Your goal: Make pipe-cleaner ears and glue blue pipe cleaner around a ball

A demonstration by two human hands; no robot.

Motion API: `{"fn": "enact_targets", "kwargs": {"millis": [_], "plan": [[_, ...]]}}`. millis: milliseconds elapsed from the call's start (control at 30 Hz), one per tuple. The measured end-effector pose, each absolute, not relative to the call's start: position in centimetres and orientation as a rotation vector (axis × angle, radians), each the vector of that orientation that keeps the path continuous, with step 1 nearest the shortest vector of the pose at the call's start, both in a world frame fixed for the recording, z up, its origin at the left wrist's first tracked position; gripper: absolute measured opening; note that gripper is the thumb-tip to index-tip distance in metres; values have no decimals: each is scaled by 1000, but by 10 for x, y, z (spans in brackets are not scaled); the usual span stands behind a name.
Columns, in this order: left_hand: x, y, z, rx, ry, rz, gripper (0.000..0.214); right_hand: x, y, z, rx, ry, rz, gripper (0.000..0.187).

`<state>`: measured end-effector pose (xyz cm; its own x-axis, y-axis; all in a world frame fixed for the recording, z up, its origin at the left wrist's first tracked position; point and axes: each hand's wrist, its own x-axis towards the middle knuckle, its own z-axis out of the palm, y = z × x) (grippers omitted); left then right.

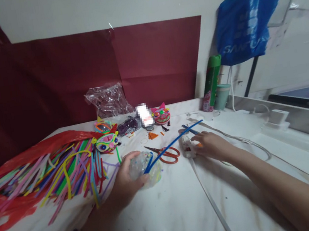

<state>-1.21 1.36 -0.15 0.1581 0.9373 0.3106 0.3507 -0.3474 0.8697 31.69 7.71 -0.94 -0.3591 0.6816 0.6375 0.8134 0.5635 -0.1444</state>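
My left hand (129, 178) is closed around a translucent, crinkly plastic piece (141, 164) with small coloured spots. A long blue pipe cleaner (173, 142) sticks out of that grip, slanting up to the right, with a shorter bent end beside it. My right hand (210, 145) is low over the table, its fingers curled beside a white, partly clear device (188, 147) on a flat pale cord (211, 196). A bit of orange shows at its fingertips; what they hold is mostly hidden. Between the hands lie orange-handled scissors (170, 154), blades part open.
On the left, a red plastic bag (38, 143) spills many coloured pipe cleaners (72, 171). Decorated animal-face crafts (106, 141) and a pink one (161, 115) stand at the back near clear wrapping (109, 101). Right: a green can (215, 78), a cup (222, 96) and cables (243, 140).
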Motion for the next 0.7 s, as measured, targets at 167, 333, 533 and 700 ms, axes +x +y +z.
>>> {"fn": "enact_targets", "kwargs": {"millis": [167, 333, 533, 700], "plan": [[-4, 10, -1, 1990, 1195, 1273, 55, 255, 28, 29, -642, -2050, -344, 8], [-8, 12, -3, 2006, 1172, 1271, 58, 210, 19, 30, -671, -2269, -161, 13], [-16, 15, -6, 1967, 1133, 1234, 60, 203, 27, 14, -756, -2203, 200, 5], [-14, 16, -8, 1985, 1089, 1217, 60, 199, 22, 9, -905, -2059, 529, 7]]}}
